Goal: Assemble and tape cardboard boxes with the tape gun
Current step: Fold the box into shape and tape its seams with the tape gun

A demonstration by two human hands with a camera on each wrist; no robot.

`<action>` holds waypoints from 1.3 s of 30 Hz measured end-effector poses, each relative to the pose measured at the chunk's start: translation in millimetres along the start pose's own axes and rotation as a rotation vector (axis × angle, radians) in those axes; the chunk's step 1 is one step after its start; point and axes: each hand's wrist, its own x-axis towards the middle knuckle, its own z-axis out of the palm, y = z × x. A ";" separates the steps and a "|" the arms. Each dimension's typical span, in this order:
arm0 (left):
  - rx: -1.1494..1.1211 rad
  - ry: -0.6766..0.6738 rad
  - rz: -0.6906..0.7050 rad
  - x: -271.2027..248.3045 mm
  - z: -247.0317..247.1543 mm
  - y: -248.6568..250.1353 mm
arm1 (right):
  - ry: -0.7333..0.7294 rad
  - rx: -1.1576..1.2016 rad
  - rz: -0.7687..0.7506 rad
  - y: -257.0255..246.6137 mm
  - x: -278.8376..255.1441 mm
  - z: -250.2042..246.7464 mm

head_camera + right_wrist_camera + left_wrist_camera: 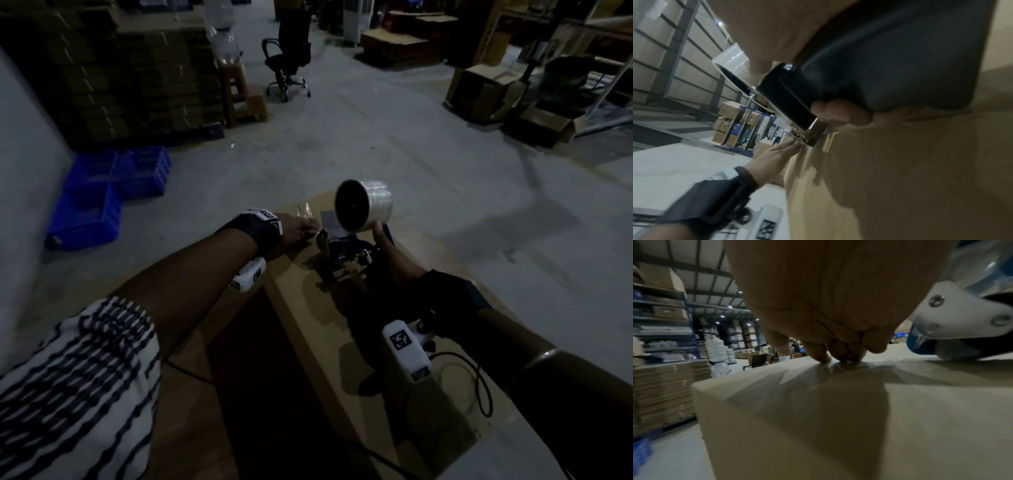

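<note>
Cardboard box [308,308] fills the head view's 6 o'clock, my right hand [394,253] clenched round the tape gun [346,253] on its top. Left wrist: my left hand [828,305] pinches the tape end [846,365] at the box's far edge; if that pinch slips, I judge the tape springs back. Right wrist: the gun sits tilted, so I think the strip could wrinkle.

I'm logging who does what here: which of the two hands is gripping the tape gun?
The right hand: it grips the tape gun by its handle. The left hand instead pinches the clear tape end against the cardboard box.

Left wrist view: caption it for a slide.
Left hand pinches clear tape at the cardboard box edge, tape gun alongside.
</note>
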 end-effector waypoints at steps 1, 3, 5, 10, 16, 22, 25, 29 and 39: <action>-0.001 0.000 -0.024 1.7 -2.7 -0.2 | -0.003 -0.015 0.004 0.0 4.5 -1.7; 0.007 0.001 -0.068 4.3 -8.2 0.5 | 0.021 -0.064 0.020 9.2 20.9 -9.1; 0.027 -0.013 -0.079 4.6 -12.2 3.0 | -0.016 -0.058 0.058 27.1 43.5 -22.6; 0.101 -0.010 -0.104 6.1 -14.5 4.7 | 0.016 -0.023 0.048 6.7 26.4 -6.6; 0.092 0.001 -0.078 5.7 -13.3 3.5 | -0.030 -0.059 0.093 7.7 4.2 -14.2; 0.022 -0.004 -0.064 6.1 -10.7 0.6 | -0.068 -0.008 0.124 14.6 -24.3 -33.8; -0.036 -0.008 -0.057 7.7 -7.6 -2.9 | -0.076 -0.005 0.126 16.3 -25.1 -32.4; -0.058 -0.008 -0.069 3.5 -4.6 3.3 | -0.078 -0.005 0.106 16.0 -25.6 -33.0; 0.125 -0.029 -0.016 -12.2 6.2 33.2 | -0.067 0.012 0.089 17.6 -20.0 -35.8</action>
